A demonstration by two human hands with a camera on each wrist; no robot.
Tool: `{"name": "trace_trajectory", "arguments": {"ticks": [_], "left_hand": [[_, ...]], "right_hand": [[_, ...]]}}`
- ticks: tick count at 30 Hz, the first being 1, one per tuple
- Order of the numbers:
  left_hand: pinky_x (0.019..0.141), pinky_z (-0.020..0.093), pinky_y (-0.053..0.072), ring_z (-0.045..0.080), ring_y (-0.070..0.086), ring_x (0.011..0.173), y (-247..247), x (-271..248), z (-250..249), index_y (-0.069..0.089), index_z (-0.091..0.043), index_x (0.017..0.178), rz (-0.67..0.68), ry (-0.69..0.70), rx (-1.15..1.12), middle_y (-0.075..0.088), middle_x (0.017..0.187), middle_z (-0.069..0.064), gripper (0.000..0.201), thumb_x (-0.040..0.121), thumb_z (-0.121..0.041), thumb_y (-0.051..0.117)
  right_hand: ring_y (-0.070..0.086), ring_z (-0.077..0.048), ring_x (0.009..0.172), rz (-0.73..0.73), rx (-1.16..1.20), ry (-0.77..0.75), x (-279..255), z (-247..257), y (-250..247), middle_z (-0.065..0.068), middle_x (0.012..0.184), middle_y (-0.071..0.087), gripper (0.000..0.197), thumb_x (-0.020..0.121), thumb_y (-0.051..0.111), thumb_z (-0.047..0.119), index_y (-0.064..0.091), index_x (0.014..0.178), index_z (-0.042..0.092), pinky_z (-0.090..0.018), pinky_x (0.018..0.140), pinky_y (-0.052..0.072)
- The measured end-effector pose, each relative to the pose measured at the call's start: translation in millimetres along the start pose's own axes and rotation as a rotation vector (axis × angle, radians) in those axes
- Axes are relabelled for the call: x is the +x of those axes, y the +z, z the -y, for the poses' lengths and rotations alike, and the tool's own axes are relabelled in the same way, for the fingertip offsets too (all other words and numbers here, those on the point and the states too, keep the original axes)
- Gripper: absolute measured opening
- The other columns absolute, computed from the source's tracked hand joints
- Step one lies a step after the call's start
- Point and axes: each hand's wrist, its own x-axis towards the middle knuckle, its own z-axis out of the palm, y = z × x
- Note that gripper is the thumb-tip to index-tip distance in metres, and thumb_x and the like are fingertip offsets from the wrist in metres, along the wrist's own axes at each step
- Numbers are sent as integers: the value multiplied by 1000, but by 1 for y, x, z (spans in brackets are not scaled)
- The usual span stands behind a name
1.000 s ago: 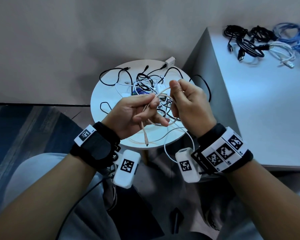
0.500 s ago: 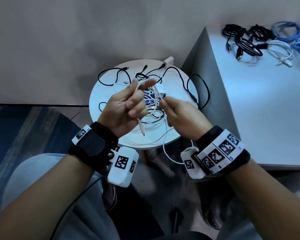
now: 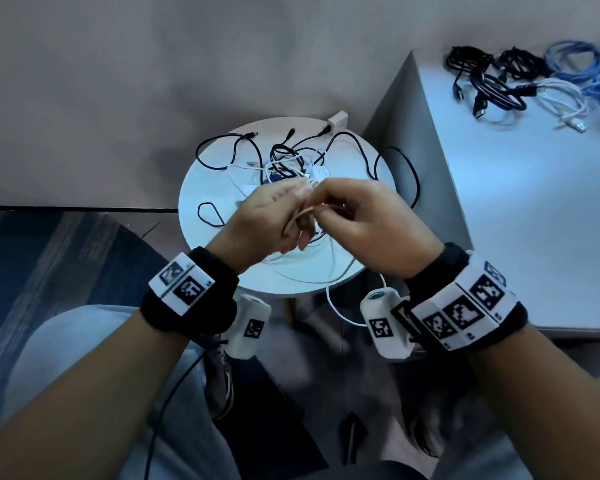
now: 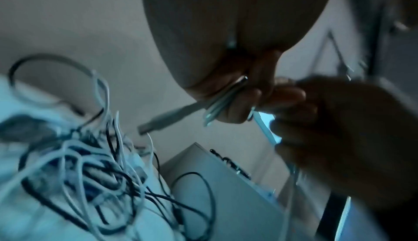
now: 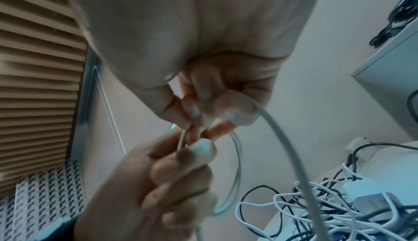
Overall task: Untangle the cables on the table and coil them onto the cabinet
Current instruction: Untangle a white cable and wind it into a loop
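Both hands meet above the round white table. My left hand grips several small loops of a pale beige cable, fingers curled round the bundle. One plug end sticks out below that hand. My right hand pinches the same cable just beside the left fingers. The rest of this cable hangs down over the table's front edge. A tangle of black and white cables lies on the table behind the hands.
The pale cabinet top stands at the right, with coiled black, white and blue cables at its far end. A white charger sits at the table's back edge. My knees and a dark floor lie below.
My left hand has turned palm down and closed on the cable loops. My right hand has come up beside it, so the two hands now touch.
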Motion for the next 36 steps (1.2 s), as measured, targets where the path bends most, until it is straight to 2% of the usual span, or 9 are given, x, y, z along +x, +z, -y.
{"name": "trace_trajectory", "arguments": {"ticks": [7,12,14,17,19,24,29,34,36], "left_hand": [[44,30,15,10,20,38,-14,-2,-6,65,-9,81,252,-183,-411,30,44,-5,36,100,-27,39],[46,25,35,12,36,36,-23,-3,-5,53,-14,91,388,-114,-952,33,48,-7,33,107,-28,28],[61,31,53,18,59,49,-24,-1,-9,53,-7,97,328,-72,-1160,51,53,-1,31,108,-23,29],[69,36,61,19,72,63,-26,4,-8,63,10,103,-16,-20,-1238,59,74,3,46,109,-17,26],[80,35,61,19,76,80,-29,6,-5,46,9,122,-57,72,-1279,68,86,8,40,112,-20,20],[88,35,57,24,73,99,-35,9,0,68,3,100,-235,24,-908,73,93,14,47,111,-22,30],[58,23,49,12,64,58,-19,4,10,54,-9,119,-113,50,227,67,73,-5,23,110,-22,37],[44,33,20,21,28,41,-13,2,4,57,1,81,150,-121,-151,43,49,10,31,98,-19,40],[46,33,16,15,21,41,-12,2,1,60,4,95,210,-141,-387,33,47,3,32,96,-20,38]], "right_hand": [[46,-25,63,-333,147,-47,7,-5,-8,-5,70,51,15,92,70,23,57,86,20,-32,54,39],[44,-7,56,-281,39,-14,9,-19,-3,9,67,50,15,103,52,24,64,100,16,-26,55,38],[40,-7,50,-165,61,77,7,-24,1,8,62,48,17,105,48,25,63,104,17,-31,51,39],[41,-7,48,47,-12,152,2,-25,14,15,57,50,21,106,44,33,61,107,22,-32,55,41],[42,-7,52,173,-102,124,-3,-21,25,11,58,48,23,106,42,35,57,114,20,-30,61,40],[46,-25,69,320,-241,-29,-9,-10,44,6,64,45,19,101,50,23,53,108,5,-39,67,37],[45,-8,53,30,-60,-36,-5,-1,22,5,62,56,19,84,51,11,66,95,14,-29,58,41],[54,-16,59,-259,114,-29,4,-10,6,14,71,54,8,92,55,14,59,97,19,-43,71,57],[51,-7,55,-314,84,-13,6,-15,3,12,75,56,5,97,58,17,62,100,17,-23,62,48]]}}
